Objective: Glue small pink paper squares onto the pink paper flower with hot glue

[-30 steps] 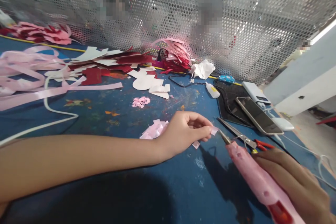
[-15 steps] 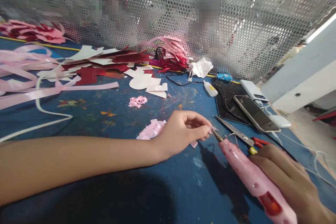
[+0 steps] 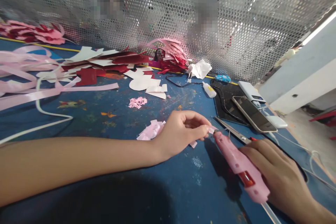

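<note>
My left hand [image 3: 183,129] pinches a small piece of pink ribbon [image 3: 212,130] between thumb and forefinger, just above the blue table. In my right hand [image 3: 278,171] is a pink hot glue gun [image 3: 236,161], gripped by its handle, with a clear glue stick [image 3: 270,213] sticking out of the back. The gun's front end is right by the ribbon piece; whether it touches cannot be made out. Short cut ribbon pieces [image 3: 151,130] lie in a pile, partly hidden behind my left wrist. Scissors [image 3: 233,131] rest beyond the gun, their handles mostly covered by my right hand.
Tiny folded pink bits [image 3: 138,102] lie mid-table, near white paper cutouts [image 3: 143,81]. Loose pink ribbon [image 3: 28,94] and a white cable [image 3: 52,113] spread on the left. A small white bottle [image 3: 209,90] and a phone [image 3: 254,113] are at right. A perforated metal panel [image 3: 157,3] stands behind.
The glue gun has swung round and shifted left and up, its metal nozzle no longer plainly visible. My right hand moved left with it, covering more of the scissors. My left hand stays put.
</note>
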{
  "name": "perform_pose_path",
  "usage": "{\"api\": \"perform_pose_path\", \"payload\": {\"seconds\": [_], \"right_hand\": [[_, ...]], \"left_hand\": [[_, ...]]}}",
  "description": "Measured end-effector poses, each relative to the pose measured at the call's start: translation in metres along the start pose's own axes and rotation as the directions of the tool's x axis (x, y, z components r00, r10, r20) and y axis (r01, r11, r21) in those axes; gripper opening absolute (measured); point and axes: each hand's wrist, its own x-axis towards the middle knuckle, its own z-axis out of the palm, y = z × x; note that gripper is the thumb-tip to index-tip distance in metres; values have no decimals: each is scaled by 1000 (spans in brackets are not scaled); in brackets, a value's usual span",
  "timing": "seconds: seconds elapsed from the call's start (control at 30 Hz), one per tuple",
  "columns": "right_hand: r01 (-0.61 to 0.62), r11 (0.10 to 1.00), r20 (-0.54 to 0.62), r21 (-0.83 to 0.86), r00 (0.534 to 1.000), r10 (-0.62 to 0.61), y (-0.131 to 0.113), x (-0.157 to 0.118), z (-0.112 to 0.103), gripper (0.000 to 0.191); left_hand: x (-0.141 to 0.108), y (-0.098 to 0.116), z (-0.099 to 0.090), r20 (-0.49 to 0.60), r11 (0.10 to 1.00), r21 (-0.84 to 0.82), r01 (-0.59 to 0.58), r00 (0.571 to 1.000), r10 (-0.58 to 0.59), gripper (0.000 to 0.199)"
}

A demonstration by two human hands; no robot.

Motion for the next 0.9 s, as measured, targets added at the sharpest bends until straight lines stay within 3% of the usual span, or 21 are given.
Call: {"api": "perform_pose_path", "payload": {"seconds": [0.1,0.17,0.27,0.43,0.57,0.8,0.9], "right_hand": [[-13,1000,38,-13,999,13,0,8,-2,26],[-28,999,80,39,996,25,0,12,-6,42],[-77,984,53,163,996,69,-2,15,-12,48],[-177,949,-132,260,967,217,-19,32,-8,25],[-254,922,-159,291,938,308,-32,54,5,9],[-79,943,-246,322,955,164,-35,60,10,4],[-63,941,-266,334,951,159,-36,59,9,7]], "left_hand": [[0,-2,0,19,1000,-19,-19,1000,19,9],[1,-3,0,14,999,-20,-29,999,29,9],[1,-3,0,7,999,-24,-34,999,34,9],[-1,0,0,37,999,-20,-39,999,40,12],[-2,1,1,36,999,-9,-48,998,48,11],[0,1,1,88,998,-3,-55,995,55,6],[1,1,2,95,998,-5,-56,994,56,5]]}}
